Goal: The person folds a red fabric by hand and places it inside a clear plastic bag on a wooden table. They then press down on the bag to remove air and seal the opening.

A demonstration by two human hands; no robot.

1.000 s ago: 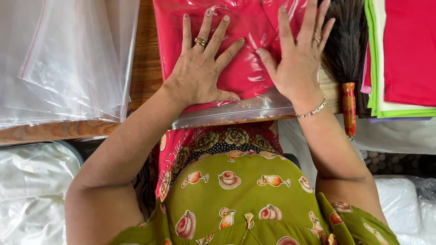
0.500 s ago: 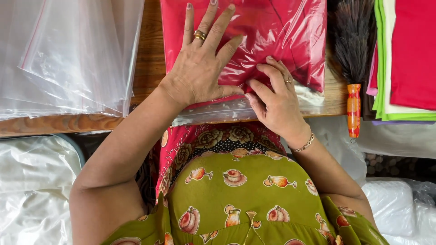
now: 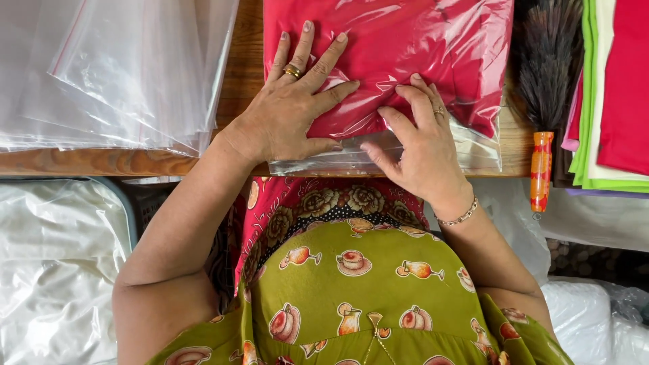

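So we've got a red folded garment (image 3: pixel 419 61) sealed up inside a clear plastic bag (image 3: pixel 473 145), sitting top centre of the frame on a wooden table (image 3: pixel 236 94). The bag's open end hangs right at the table's near edge. Our left hand (image 3: pixel 291 115) lies flat on the bag's left part, fingers spread wide, gold rings on one finger, thumb running along the clear strip at the bottom. Our right hand (image 3: pixel 419 145) is just beside it, a bit lower, fingers bent and close together, tips pressing down on the plastic near the garment's lower edge, with a bracelet at the wrist.

Right of the bag there's a dark feather duster (image 3: pixel 544 81) with an orange handle, then a stack of folded cloth (image 3: pixel 608 101) in green, cream and red at the right edge. Upper left is a pile of empty clear bags (image 3: pixel 115 67).
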